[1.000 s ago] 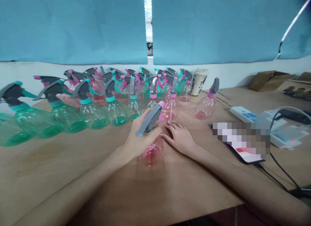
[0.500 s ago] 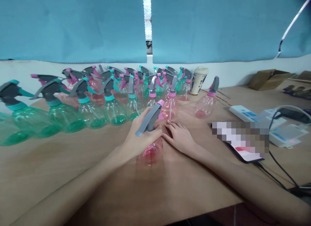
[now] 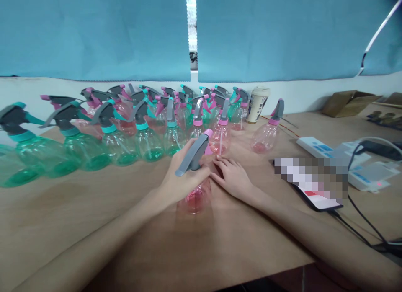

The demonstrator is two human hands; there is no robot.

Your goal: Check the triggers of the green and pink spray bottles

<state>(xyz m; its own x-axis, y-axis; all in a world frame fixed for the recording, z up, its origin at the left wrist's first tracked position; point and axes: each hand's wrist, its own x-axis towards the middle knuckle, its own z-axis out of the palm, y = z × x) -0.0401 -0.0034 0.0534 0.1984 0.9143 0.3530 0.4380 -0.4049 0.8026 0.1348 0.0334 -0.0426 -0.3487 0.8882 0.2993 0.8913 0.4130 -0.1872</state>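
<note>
Pink-tinted clear plastic spray bottle (image 3: 195,201) is showing its grey trigger head (image 3: 192,156), left hand (image 3: 184,179) clamping around it, open right hand (image 3: 232,179) resting just beside.

Teal blinds (image 3: 94,32) behind a long wooden desk (image 3: 56,225)

Two teal panels hang side by side, and a narrow, bright gap (image 3: 191,28) between them lets in pale light. Their lower edges stop just above a white wall (image 3: 298,93), which runs along the far edge of the desk. A shiny strip (image 3: 375,36) slants across the right panel. The light brown desktop fills the lower part of the view, and its near edge angles down toward the bottom of the view. Beyond that edge, a dark reddish floor (image 3: 282,281) shows in the bottom right.
</note>
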